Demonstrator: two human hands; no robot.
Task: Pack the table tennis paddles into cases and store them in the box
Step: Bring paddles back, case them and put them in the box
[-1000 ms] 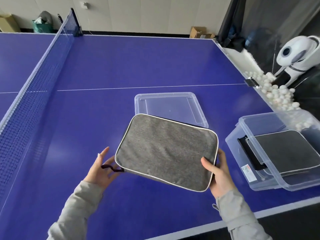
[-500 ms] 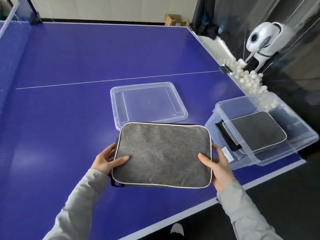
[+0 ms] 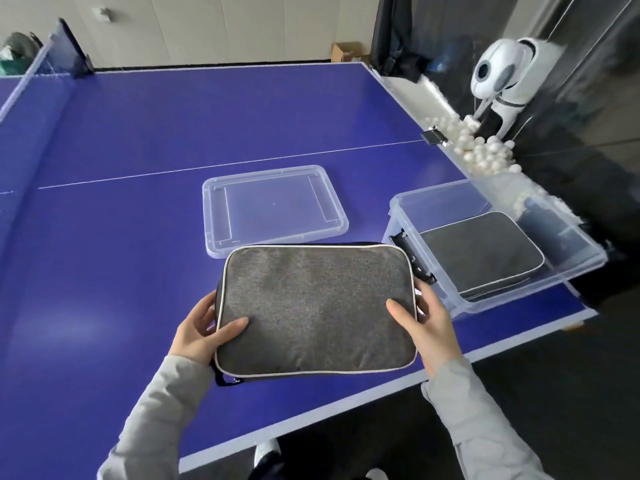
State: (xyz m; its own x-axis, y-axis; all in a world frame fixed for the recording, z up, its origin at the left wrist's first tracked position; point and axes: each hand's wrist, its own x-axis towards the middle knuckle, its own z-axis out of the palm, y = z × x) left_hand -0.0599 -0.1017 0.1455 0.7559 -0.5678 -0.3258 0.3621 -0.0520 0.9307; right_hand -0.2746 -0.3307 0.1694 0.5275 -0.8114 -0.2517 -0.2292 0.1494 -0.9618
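Note:
A grey paddle case (image 3: 311, 306) with white piping is held flat above the blue table, near its front edge. My left hand (image 3: 204, 327) grips its left end, thumb on top. My right hand (image 3: 422, 323) grips its right end, thumb on top as well. To the right stands a clear plastic box (image 3: 433, 209) at the table's corner. Inside it lies a second grey case (image 3: 481, 251). The box's clear lid (image 3: 273, 206) lies flat on the table behind the held case. No bare paddle is in view.
The table net (image 3: 38, 67) runs along the far left. A tray of several white balls (image 3: 481, 147) and a white ball machine (image 3: 502, 71) sit past the table's right side. The table's front edge (image 3: 311, 420) runs just beneath my forearms.
My left hand moved from the strap to gripping the case's left end. The case has levelled out and shifted toward the front edge, closer to the box.

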